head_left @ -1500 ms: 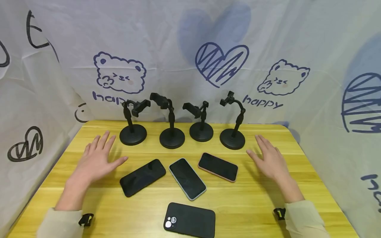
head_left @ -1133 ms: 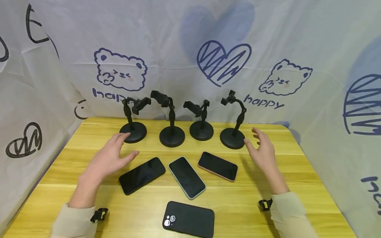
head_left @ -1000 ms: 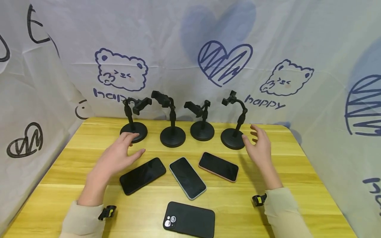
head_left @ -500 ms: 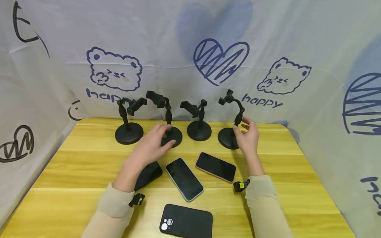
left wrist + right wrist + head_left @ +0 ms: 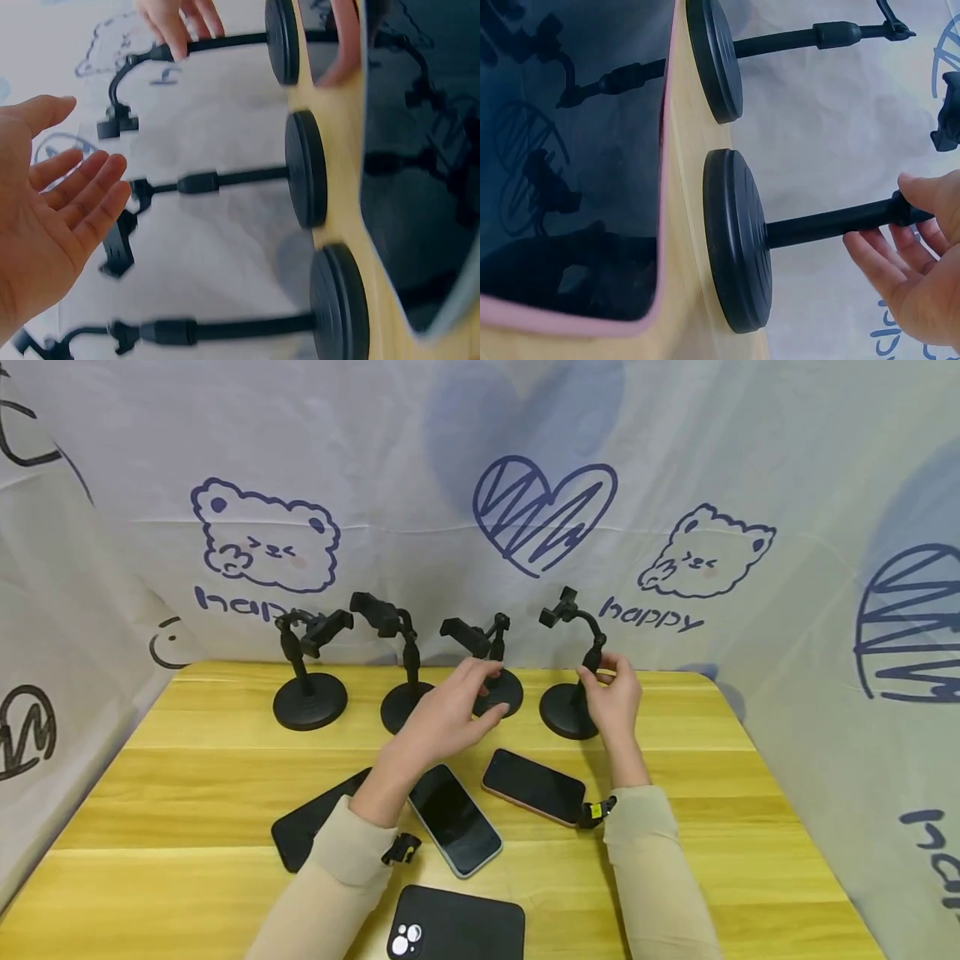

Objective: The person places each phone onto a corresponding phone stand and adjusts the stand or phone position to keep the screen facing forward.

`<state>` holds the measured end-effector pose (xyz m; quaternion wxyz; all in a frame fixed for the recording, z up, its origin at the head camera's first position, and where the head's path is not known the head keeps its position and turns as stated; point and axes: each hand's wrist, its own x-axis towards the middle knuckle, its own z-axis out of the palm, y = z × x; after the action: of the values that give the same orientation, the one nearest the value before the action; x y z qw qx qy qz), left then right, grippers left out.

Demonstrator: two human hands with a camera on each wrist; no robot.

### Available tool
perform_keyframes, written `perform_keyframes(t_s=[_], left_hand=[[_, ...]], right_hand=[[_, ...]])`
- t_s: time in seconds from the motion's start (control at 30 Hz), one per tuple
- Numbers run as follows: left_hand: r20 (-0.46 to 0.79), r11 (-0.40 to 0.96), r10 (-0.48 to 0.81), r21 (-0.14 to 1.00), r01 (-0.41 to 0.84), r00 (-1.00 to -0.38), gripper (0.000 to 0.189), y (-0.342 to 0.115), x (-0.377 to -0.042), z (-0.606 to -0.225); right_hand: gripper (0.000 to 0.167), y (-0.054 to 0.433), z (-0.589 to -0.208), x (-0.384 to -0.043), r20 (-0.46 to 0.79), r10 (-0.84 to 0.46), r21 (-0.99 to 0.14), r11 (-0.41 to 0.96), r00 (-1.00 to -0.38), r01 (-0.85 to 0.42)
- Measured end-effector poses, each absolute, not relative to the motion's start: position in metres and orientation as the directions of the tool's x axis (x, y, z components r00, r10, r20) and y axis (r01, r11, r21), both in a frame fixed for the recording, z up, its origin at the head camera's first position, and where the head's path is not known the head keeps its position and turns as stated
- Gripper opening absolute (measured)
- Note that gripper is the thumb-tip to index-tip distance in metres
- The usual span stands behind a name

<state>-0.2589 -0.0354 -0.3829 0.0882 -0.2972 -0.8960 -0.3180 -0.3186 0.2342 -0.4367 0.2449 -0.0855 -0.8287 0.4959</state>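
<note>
One gripped stand (image 5: 564, 712): black, round-based, behind the pink-edged phone (image 5: 534, 786) and slightly to its right; base resting on the table (image 5: 731, 877).

Your right hand (image 5: 617, 697): thumb and fingers closed about that stand's stem, by the collar.

Your left hand (image 5: 444, 714): fingers loosely extended, holding nothing, behind the pink-edged phone and to its left, in front of the second stand (image 5: 510, 692).

Two further stands: the third stand (image 5: 412, 660) and the end stand (image 5: 309, 703), successively farther left of the pink-edged phone, both unheld.

Other phones: the pale-edged phone (image 5: 459, 827), just left of the pink-edged one and nearer you, screen up; the black phone (image 5: 303, 822), farther left, partly hidden by your left sleeve (image 5: 337, 868); the camera-side-up phone (image 5: 465, 927), nearer you and to the left.

Done, by judgement: one stand taken hold of, little more; an early stage.

Outstanding: gripped stand not lifted; three stands unheld; four phones flat on the table, none in a holder.
</note>
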Motion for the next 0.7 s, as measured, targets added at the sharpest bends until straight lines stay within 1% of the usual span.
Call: perform_keyframes(t_s=[0.1,0.17,0.3,0.4,0.57,0.7], left_hand=[[0.386,0.615,0.461,0.51,0.601,-0.799,0.054,-0.019,-0.263,-0.38],[0.439,0.621,0.429,0.492,0.611,-0.79,0.052,-0.008,-0.267,-0.378],[0.579,0.638,0.343,0.434,0.636,-0.739,0.045,0.012,-0.278,-0.374],[0.632,0.641,0.295,0.425,0.639,-0.717,0.042,0.026,-0.288,-0.37],[0.587,0.641,0.269,0.482,0.597,-0.763,0.045,0.047,-0.307,-0.362],[0.533,0.643,0.231,0.544,0.539,-0.814,0.043,0.058,-0.321,-0.358]], right_hand=[[0.04,0.236,-0.436,-0.32,0.319,0.377,-0.862,0.497,-0.87,-0.1],[0.04,0.236,-0.434,-0.32,0.316,0.372,-0.862,0.498,-0.873,-0.1],[0.04,0.237,-0.432,-0.319,0.314,0.368,-0.859,0.502,-0.875,-0.098],[0.039,0.238,-0.431,-0.319,0.318,0.364,-0.855,0.51,-0.875,-0.099],[0.039,0.24,-0.432,-0.32,0.318,0.362,-0.849,0.521,-0.876,-0.093],[0.038,0.24,-0.433,-0.32,0.313,0.356,-0.851,0.517,-0.881,-0.094]])
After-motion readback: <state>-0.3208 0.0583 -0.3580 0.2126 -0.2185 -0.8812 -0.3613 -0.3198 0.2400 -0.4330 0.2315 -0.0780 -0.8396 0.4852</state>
